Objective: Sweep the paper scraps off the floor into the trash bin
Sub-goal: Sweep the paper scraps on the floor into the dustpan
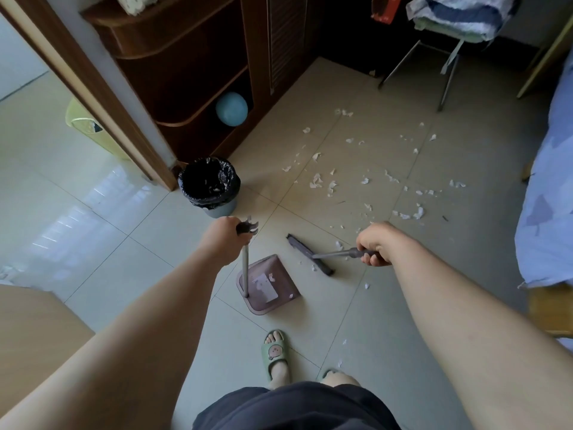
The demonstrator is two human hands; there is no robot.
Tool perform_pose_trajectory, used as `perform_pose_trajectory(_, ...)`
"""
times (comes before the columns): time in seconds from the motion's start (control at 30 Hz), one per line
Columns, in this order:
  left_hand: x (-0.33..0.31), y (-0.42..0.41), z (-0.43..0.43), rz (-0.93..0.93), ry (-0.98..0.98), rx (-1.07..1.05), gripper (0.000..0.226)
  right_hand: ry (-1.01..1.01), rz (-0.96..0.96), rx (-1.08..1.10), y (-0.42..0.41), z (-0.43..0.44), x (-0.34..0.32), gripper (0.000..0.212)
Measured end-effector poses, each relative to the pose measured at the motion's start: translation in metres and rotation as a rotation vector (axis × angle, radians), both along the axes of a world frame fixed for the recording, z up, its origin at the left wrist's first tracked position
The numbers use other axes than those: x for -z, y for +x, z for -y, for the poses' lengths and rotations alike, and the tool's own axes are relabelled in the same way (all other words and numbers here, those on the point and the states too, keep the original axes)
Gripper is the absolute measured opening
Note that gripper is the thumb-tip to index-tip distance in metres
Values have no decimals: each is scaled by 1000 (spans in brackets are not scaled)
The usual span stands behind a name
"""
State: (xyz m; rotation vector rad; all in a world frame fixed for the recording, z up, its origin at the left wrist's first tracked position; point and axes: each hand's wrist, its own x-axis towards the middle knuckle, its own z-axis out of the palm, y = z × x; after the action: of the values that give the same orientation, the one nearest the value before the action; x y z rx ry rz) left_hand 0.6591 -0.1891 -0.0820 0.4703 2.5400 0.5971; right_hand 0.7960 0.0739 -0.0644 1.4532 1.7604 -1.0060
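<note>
- Our left hand (224, 240) grips the dustpan (266, 285) by its upright handle
- Our right hand (373, 245) grips the broom (310, 254), head on the floor (387, 305) beside the dustpan
- Paper scraps (316, 181) scatter beyond; the trash bin (210, 187) stands left, by the cabinet (186, 72)

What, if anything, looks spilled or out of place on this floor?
Torn paper scraps litter the floor between the cabinet and bed, with strays near the slippers. Only a few lie in the dustpan; the bin stands upright. Nothing else looks odd.
</note>
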Motion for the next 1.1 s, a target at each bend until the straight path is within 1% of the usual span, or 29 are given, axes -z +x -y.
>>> perform_pose_trajectory(0.17,0,13,-18,-22,-6,3,22,-157,42,-4,13,3,-11,27)
perform_pose_trajectory(0.23,-2,22,-23,-28,-26,1,22,-220,18,31,21,-3,-21,29)
perform_pose_trajectory(0.33,-6,36,-27,-25,-46,-35,20,-258,-22,84,42,-18,-38,27)
perform_pose_trajectory(0.47,-6,45,-29,-31,-52,-68,18,-230,-38,70,60,-38,-50,23)
perform_pose_trajectory(0.57,-7,49,-35,-20,-50,-62,16,-202,-36,49,68,-43,-50,25)
perform_pose_trajectory(0.83,-10,48,-54,-23,-15,-49,18,-81,-75,81,73,-53,-19,25)
perform_pose_trajectory(0.97,-8,53,-73,-29,-8,-14,21,-79,-49,64,78,-54,-11,23)
perform_pose_trajectory(1.1,-7,57,-93,-40,-35,15,24,-81,-56,122,83,-67,-8,20)
